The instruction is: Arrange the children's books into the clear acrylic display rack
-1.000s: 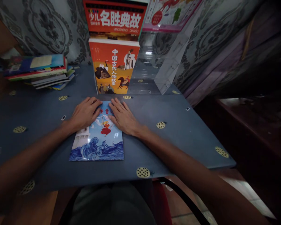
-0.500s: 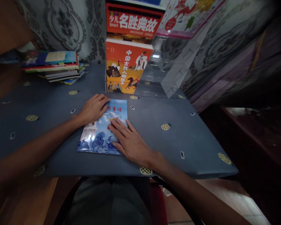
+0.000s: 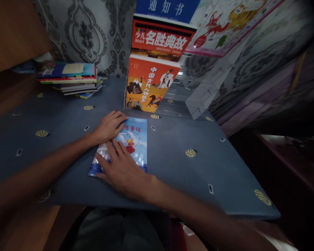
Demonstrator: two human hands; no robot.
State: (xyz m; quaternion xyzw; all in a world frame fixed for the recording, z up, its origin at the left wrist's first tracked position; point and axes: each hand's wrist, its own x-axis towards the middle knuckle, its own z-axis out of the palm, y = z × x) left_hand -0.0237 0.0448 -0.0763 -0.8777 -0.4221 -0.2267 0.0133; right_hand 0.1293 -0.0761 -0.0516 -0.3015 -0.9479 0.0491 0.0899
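Note:
A closed blue picture book (image 3: 138, 150) with red title characters and a small red-clad figure on its cover lies flat on the table in front of me. My left hand (image 3: 111, 126) rests on the book's upper left part, fingers stretched toward its top edge and hiding part of the title. My right hand (image 3: 122, 169) lies spread over the lower left of the cover, its fingertips close to my left hand. Neither hand grasps anything.
Behind the book a clear acrylic rack (image 3: 199, 104) holds an orange book (image 3: 151, 85), a red book (image 3: 159, 40), a blue book (image 3: 167, 10) and a pink-edged picture book (image 3: 225, 24). A stack of books (image 3: 68, 78) lies at the back left. The table (image 3: 172, 184) has a grey-blue pineapple-print cover.
My right hand has slid left across the cover, from its right side to its lower left, uncovering the red figure. The left hand stays at the upper left. The view has shifted slightly.

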